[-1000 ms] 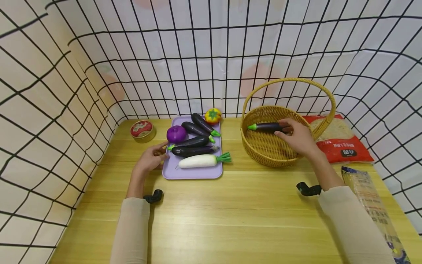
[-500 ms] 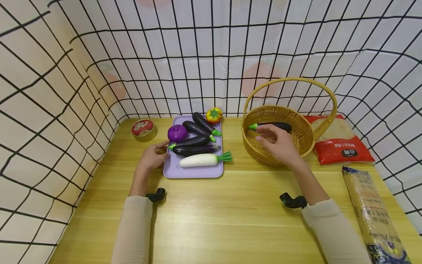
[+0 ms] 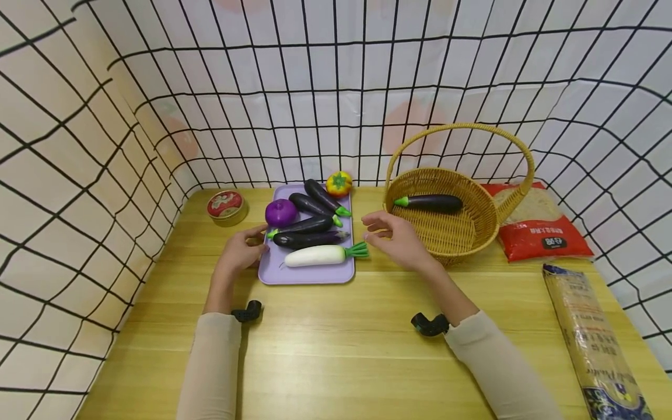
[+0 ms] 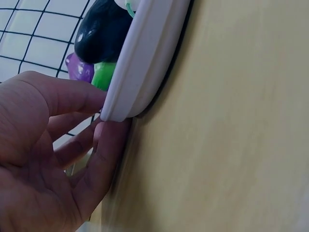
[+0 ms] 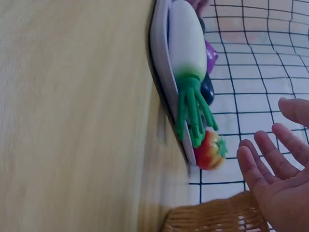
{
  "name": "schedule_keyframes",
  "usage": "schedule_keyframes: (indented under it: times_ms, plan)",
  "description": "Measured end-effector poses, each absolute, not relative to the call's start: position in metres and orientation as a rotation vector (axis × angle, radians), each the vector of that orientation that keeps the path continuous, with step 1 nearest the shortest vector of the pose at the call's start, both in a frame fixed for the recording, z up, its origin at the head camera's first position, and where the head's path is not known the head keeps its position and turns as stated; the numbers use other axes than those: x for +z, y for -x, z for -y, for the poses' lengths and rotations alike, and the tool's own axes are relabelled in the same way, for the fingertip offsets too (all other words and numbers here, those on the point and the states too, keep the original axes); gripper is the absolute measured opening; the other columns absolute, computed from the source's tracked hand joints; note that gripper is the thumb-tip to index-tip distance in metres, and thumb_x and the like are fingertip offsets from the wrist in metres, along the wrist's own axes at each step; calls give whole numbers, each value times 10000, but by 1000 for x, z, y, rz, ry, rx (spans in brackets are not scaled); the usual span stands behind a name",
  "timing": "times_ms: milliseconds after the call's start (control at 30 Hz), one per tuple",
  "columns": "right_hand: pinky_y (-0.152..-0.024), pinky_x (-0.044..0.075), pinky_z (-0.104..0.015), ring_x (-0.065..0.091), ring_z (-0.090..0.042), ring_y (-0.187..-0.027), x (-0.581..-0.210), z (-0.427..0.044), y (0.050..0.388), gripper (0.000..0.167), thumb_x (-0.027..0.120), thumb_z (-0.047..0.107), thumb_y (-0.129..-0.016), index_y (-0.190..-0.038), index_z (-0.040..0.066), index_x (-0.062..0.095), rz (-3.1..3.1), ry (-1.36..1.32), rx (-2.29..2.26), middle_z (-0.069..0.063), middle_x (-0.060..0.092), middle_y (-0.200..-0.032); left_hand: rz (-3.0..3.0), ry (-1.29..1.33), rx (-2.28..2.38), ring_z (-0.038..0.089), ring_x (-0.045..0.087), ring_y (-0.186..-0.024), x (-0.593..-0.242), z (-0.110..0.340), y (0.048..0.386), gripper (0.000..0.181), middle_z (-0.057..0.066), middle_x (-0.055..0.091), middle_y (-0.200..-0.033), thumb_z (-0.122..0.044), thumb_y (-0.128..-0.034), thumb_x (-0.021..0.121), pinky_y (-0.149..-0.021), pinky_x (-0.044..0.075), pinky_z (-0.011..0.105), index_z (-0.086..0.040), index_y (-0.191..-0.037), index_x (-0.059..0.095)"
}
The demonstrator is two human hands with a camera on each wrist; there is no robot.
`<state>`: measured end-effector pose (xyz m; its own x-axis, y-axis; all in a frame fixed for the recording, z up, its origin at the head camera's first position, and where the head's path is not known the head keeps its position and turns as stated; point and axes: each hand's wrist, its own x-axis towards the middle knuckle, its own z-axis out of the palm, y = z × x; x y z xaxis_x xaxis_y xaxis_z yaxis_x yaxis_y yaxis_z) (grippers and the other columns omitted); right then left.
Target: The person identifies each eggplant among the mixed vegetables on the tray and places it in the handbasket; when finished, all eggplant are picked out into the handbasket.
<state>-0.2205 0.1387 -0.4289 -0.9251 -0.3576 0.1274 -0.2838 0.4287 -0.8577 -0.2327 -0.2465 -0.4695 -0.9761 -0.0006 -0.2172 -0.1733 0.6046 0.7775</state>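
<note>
The left hand (image 3: 241,252) pinches the left rim of the purple tray (image 3: 307,276); in the left wrist view its thumb and fingers (image 4: 104,145) hold the tray edge (image 4: 140,72). On the tray lie several dark eggplants (image 3: 310,240), a purple onion-like vegetable (image 3: 280,213) and a white radish (image 3: 315,256) with green leaves. A yellow-red pepper (image 3: 339,184) is at the back right corner. The right hand (image 3: 399,239), empty with relaxed fingers, hovers between tray and wicker basket (image 3: 420,248). One eggplant (image 3: 436,203) lies inside the basket.
A round red-lidded tin (image 3: 227,208) stands left of the tray. Behind the basket's right side lies a red food bag (image 3: 546,239), and a long clear noodle packet (image 3: 598,344) lies at the right edge. Black-gridded cloth walls (image 3: 336,105) surround the table.
The right hand has let go of the eggplant in the basket and moved left, out toward the tray. The left hand has stayed at the tray's rim.
</note>
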Motion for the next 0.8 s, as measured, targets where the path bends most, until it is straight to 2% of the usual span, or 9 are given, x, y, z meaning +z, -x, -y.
schedule_keyframes:
  times_ms: [300,600,800]
  plan:
    - [-1022,569,-456,652,-314,-1191,-441,-120,228,379,706,177,-984,-1322,20,635,-2524,575,-1558,-183,674,-1308,-2602,163,1348,309,583,-1120,-470,248,232,630,160,551,-1387,-115,-959,664,-804,633,332,-233,-1553,487]
    - [-1050,554,-438,625,-326,-1234,-452,-105,235,427,692,230,-997,-1350,1,619,-2468,592,-1537,-167,653,-1327,-2566,173,1407,322,573,-1182,-471,250,232,619,181,530,-1423,-92,-975,653,-828,640,350,-226,-1555,483]
    - [-1067,543,-433,608,-313,-1259,-455,-97,239,427,698,246,-994,-1359,35,631,-2482,585,-1485,-131,654,-1339,-2544,189,1426,336,564,-1205,-471,249,232,610,184,513,-1448,-96,-985,646,-825,643,360,-232,-1556,481]
